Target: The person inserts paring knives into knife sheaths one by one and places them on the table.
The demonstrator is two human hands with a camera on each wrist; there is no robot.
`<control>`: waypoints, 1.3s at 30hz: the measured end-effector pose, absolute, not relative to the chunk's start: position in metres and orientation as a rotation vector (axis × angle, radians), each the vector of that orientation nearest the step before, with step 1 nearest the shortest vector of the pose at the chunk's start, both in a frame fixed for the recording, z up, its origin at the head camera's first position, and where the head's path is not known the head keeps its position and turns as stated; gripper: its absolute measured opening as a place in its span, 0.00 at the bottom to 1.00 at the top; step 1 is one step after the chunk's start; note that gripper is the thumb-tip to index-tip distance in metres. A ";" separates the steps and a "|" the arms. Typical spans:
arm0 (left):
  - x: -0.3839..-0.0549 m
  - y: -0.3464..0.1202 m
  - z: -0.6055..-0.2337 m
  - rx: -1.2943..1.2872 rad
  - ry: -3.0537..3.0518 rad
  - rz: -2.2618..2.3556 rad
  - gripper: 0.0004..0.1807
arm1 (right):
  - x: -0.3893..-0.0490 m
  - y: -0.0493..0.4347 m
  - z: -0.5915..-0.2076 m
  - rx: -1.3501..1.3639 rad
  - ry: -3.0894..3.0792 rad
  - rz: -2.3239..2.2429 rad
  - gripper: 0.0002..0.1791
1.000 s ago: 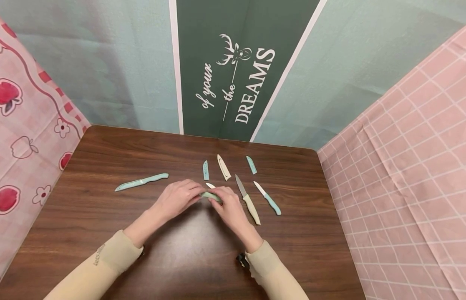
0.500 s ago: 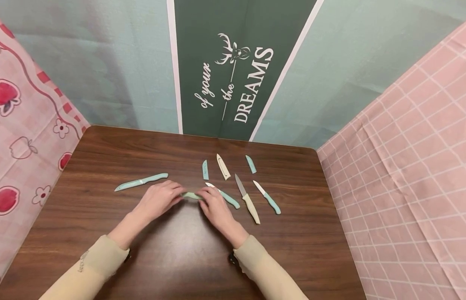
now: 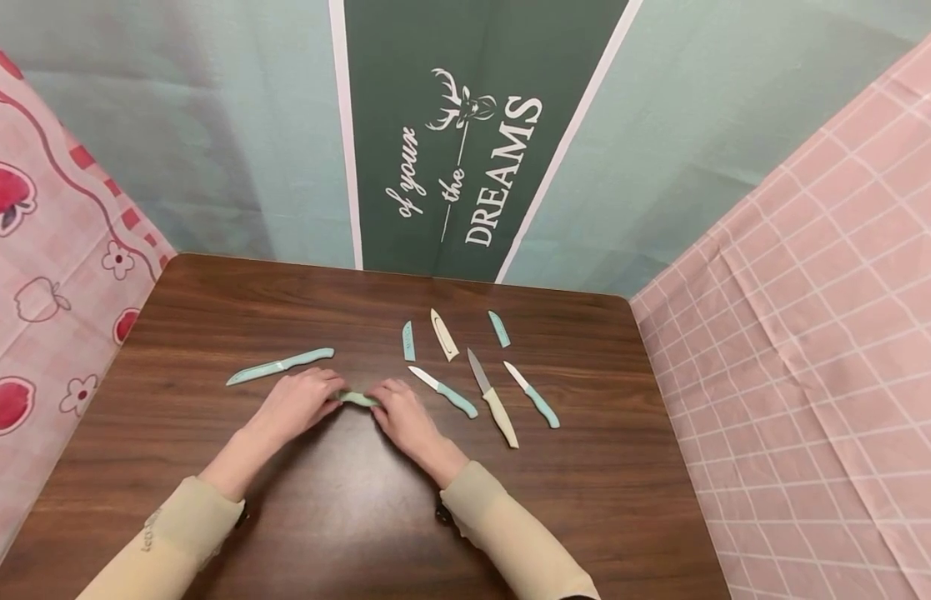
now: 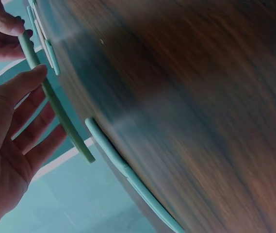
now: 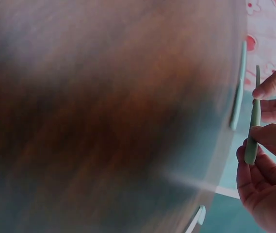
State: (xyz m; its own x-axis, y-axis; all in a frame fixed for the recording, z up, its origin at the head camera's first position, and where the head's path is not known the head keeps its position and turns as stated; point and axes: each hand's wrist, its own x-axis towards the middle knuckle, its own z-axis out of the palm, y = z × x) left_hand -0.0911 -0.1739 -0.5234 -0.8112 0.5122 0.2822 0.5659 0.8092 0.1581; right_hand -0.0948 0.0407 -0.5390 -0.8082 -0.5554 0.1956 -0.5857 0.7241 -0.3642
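Observation:
A pale green knife, its blade covered by a matching sheath, is held level between both hands over the table. My left hand pinches the sheath between thumb and fingers. At the other end, my right hand pinches the handle. Just beyond the left hand lies a sheathed light-blue knife. To the right of the right hand are a bare blue-handled knife, a larger cream-handled knife and another blue-handled knife.
Behind the bare knives lie a blue sheath, a cream sheath and a second blue sheath. The brown wooden table meets a printed curtain at the back and pink cloth on the right.
Both hands have moved left together, carrying the green knife away from the bare knives. The nearest blue-handled knife, partly covered before, now shows fully.

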 end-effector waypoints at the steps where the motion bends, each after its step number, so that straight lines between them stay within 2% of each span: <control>1: -0.091 -0.175 -0.524 -0.834 -2.786 -0.340 0.12 | -0.095 0.039 -0.541 0.954 -2.848 0.630 0.11; 16: -0.080 -0.185 -0.533 -0.785 -2.872 -0.371 0.12 | -0.088 0.026 -0.554 0.989 -2.865 0.561 0.10; 39: -0.085 -0.191 -0.527 -0.742 -2.994 -0.378 0.12 | -0.093 0.015 -0.561 0.979 -2.848 0.599 0.09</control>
